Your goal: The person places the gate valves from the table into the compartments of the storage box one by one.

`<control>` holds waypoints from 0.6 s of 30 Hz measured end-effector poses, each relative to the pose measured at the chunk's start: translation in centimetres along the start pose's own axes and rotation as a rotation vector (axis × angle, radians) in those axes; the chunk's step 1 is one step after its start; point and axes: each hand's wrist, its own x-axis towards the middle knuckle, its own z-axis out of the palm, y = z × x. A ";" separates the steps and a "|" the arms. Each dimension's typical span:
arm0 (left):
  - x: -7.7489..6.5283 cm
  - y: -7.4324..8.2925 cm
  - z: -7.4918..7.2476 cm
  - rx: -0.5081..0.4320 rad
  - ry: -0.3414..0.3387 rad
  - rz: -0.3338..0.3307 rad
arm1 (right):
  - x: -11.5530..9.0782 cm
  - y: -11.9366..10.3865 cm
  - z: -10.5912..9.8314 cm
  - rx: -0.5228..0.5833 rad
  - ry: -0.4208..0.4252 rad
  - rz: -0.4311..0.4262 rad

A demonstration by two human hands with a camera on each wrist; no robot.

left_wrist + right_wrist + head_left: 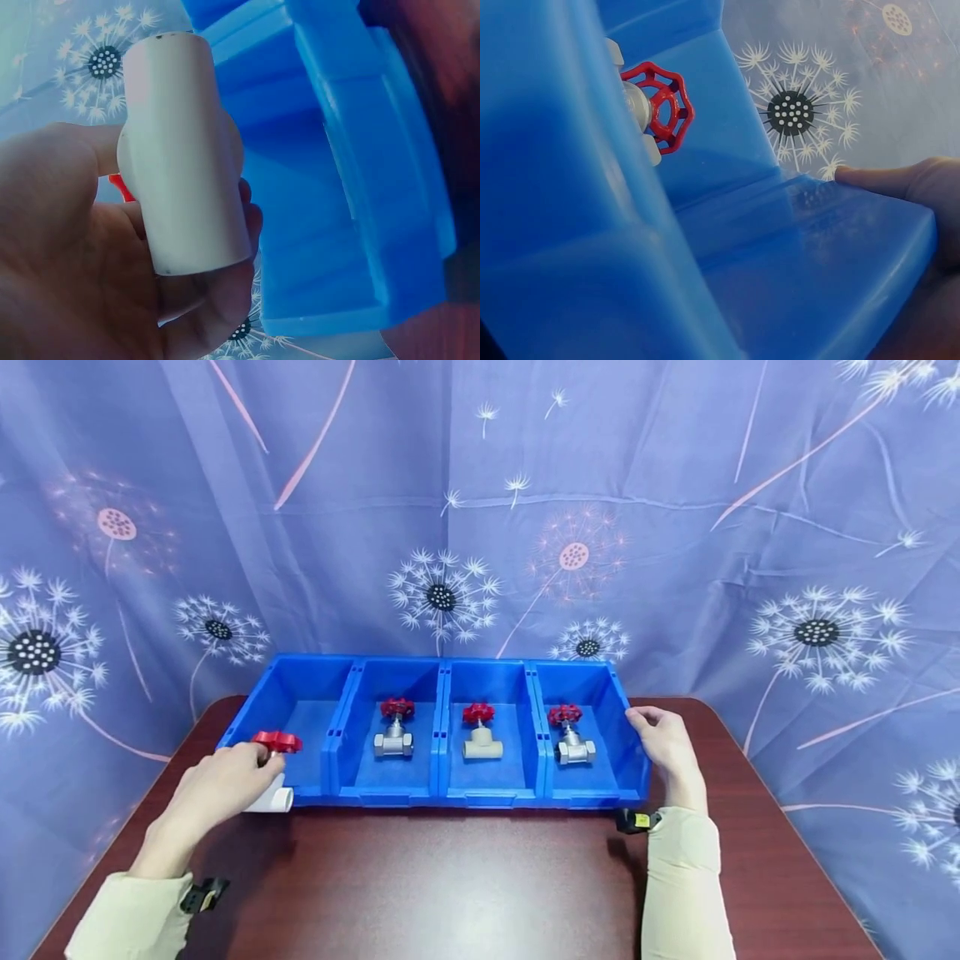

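Observation:
My left hand grips a white plastic valve with a red handwheel, held at the front of the leftmost blue bin. In the left wrist view, the thumb and fingers wrap round the valve behind its white pipe body. My right hand holds the side wall of the rightmost bin, the thumb on its rim; the other fingers are mostly hidden. A metal valve with a red handwheel lies in that bin.
In the middle bins lie another metal valve and a beige plastic valve, both with red handwheels. The joined bins stand on a dark reddish wooden table. Behind hangs a blue dandelion-patterned curtain.

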 end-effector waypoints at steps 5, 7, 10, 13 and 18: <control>1.9 -0.2 -0.3 -0.003 -0.016 0.000 | -0.2 -0.3 -0.2 -0.024 0.003 -0.005; 2.9 -0.2 -0.3 -0.003 -0.021 0.001 | -0.1 -0.5 -0.2 -0.025 0.012 -0.017; 4.4 -0.3 -0.3 0.008 -0.033 0.007 | 0.0 -0.4 -0.3 -0.033 0.013 -0.021; 5.8 -0.4 0.0 0.009 -0.055 0.014 | 0.1 -0.3 -0.2 -0.044 0.001 -0.011; 8.2 -0.4 0.5 0.017 -0.088 0.010 | 0.1 0.0 -0.1 -0.044 0.015 -0.013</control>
